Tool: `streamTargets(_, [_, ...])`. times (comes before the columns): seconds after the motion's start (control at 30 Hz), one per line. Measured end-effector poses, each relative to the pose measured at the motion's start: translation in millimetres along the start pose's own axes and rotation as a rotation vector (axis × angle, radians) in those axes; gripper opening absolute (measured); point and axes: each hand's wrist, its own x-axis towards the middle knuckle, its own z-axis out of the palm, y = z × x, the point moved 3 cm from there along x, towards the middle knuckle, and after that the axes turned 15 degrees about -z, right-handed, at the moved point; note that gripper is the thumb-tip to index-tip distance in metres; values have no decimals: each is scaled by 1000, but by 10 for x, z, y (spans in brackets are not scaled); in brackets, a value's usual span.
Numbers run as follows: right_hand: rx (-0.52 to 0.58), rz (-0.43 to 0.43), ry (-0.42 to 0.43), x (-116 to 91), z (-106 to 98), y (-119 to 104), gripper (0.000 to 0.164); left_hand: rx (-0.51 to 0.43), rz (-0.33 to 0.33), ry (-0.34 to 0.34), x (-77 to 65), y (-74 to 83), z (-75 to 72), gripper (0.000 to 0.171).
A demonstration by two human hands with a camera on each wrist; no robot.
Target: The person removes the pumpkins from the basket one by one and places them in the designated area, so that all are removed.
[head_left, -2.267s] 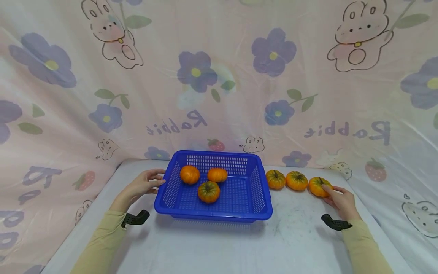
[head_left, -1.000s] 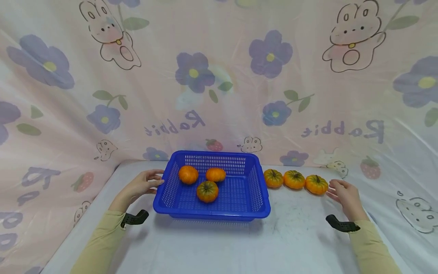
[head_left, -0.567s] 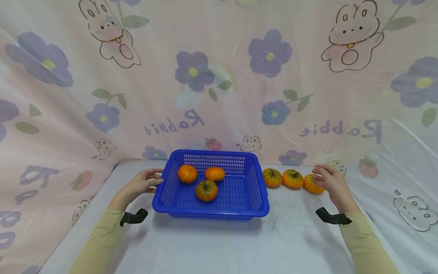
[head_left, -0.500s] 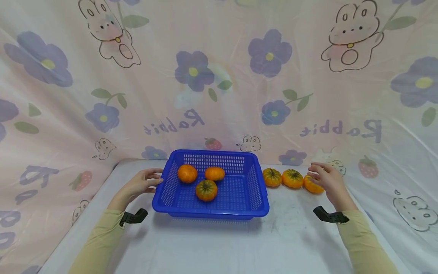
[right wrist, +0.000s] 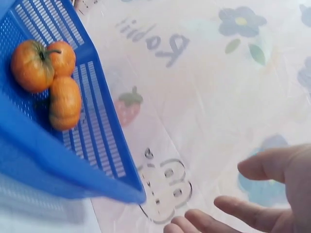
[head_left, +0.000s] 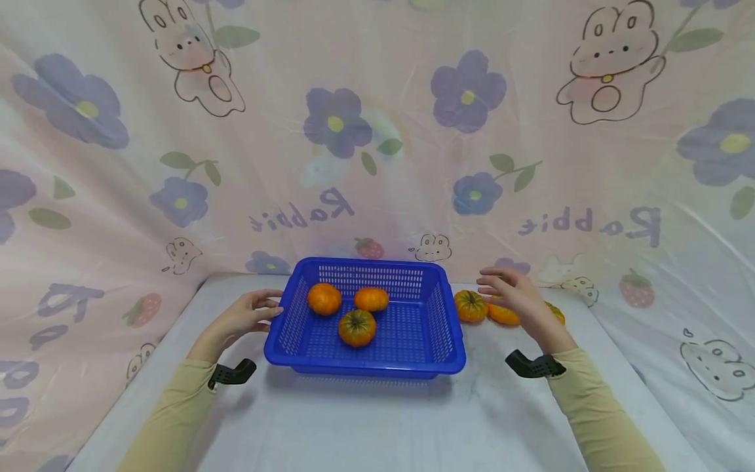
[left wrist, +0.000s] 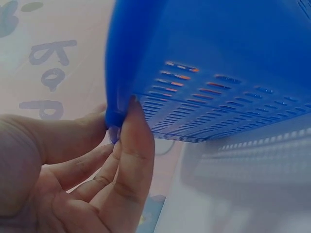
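A blue plastic basket (head_left: 366, 368) with slotted walls holds three small orange pumpkins: one at the back left (head_left: 324, 299), a pumpkin lying on its side (head_left: 371, 299), and a green-topped pumpkin (head_left: 357, 329) in front. My left hand (head_left: 238, 321) pinches the basket's left rim between thumb and fingers, as the left wrist view shows. Holding nothing, my right hand (head_left: 519, 305) hovers with spread fingers right of the basket. Beneath it runs a row of pumpkins: the left pumpkin (head_left: 471, 307) shows whole, the middle pumpkin (head_left: 503, 316) and the right pumpkin (head_left: 556, 313) are partly hidden.
The white tabletop (head_left: 366, 426) extends in front of the basket. A pale curtain (head_left: 401, 183) printed with rabbits and flowers hangs right behind and along the sides. Each wrist wears a black camera mount.
My right hand has let go of the rightmost pumpkin in the row, lifted, and moved left over the row toward the basket. My left hand stays at the basket's rim.
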Motion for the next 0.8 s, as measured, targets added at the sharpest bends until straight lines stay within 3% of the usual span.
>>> streamTargets(0.17, [49, -41, -62, 85, 195, -76, 50, 3, 0, -1, 7, 16, 3, 57])
streamTargets(0.8, [138, -44, -319, 304, 987, -254, 44, 14, -3, 3, -2, 18, -1, 57])
